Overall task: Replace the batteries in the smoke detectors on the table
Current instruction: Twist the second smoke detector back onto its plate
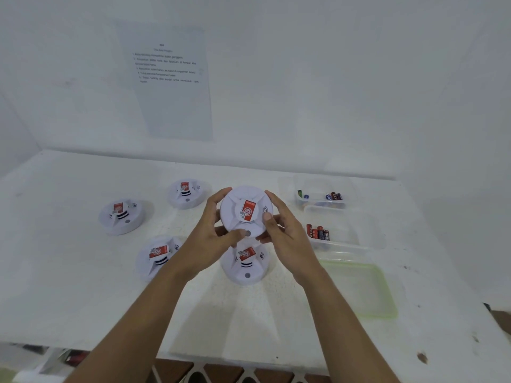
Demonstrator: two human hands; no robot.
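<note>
A round white smoke detector is held up off the table between both hands, its face turned toward the person. It has a red label on its raised centre, a small sound-wave mark right of the label, and a grey button near the rim closest to the person. The left hand grips the left rim with its fingers curled round the edge and its thumb stretched along the near edge, tip at the grey button. The right hand grips the right rim, index finger hooked over the far edge and thumb pressed on the top face beside the label. Directly below the hands a second detector rests on the table, partly covered by them. A third detector lies just left of the left wrist, a fourth detector sits further left, and a fifth detector lies beyond the left hand, nearer the wall. Just right of the right hand stands a clear tub holding a row of batteries; beyond it a second tub holds more batteries. A pale green lid lies flat to the right of the right forearm. White tabletop stretches left of the left forearm and between the forearms to the front edge, which passes under both arms; the back edge meets the wall well beyond the hands.
</note>
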